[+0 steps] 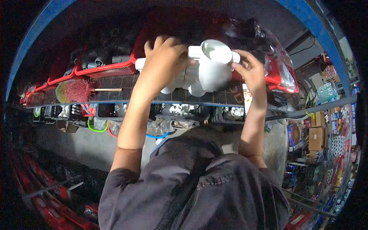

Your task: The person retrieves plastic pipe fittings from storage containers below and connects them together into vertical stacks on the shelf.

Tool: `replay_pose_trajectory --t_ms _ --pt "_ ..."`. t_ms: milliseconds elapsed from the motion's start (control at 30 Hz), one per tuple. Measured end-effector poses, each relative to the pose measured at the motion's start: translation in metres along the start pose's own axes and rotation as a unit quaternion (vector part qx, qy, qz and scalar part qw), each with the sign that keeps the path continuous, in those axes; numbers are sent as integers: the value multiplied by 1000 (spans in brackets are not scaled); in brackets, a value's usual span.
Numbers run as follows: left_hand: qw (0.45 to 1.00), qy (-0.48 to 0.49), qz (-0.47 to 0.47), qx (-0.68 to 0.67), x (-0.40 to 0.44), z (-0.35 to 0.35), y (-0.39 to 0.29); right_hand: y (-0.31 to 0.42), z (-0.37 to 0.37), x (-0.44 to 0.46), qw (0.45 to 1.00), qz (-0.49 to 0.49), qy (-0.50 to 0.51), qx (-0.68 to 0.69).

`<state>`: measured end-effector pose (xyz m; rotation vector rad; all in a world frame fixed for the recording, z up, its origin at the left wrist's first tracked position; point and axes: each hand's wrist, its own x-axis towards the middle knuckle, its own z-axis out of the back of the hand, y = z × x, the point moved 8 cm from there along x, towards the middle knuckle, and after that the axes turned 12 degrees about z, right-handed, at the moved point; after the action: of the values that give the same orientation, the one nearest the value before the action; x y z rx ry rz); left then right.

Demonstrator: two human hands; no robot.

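On a long, dark, grid-patterned shelf (130,82) with a blue edge, a red plastic mesh basket (105,69) is seen behind the left forearm. Above the shelf, a bulky, rounded white plastic pipe fitting (214,73) is being handled between both hands, its wide round mouth turned upward. Its narrow end is pinched between thumb and fingers of the right hand (253,73); the left hand (163,63) is held over the white pieces with fingers bent — whether anything is gripped by it cannot be told. For the fitting to be steadied or turned, firm support on both sides would seem to be called for. Smaller white fittings (197,89) are partly hidden beneath; the left fingertips are blurred, and the join between the white parts cannot be made out.
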<state>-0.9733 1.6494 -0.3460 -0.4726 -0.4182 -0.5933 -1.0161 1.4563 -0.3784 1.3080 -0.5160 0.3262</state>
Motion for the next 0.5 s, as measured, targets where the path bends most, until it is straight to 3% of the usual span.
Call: replay_pose_trajectory --t_ms 267,500 --pt "999 -36 -3 -31 1 8 -4 8 2 0 1000 16 -13 7" --pt "1000 5 14 -11 2 -1 -3 1 0 -1 1000 12 -7 7"
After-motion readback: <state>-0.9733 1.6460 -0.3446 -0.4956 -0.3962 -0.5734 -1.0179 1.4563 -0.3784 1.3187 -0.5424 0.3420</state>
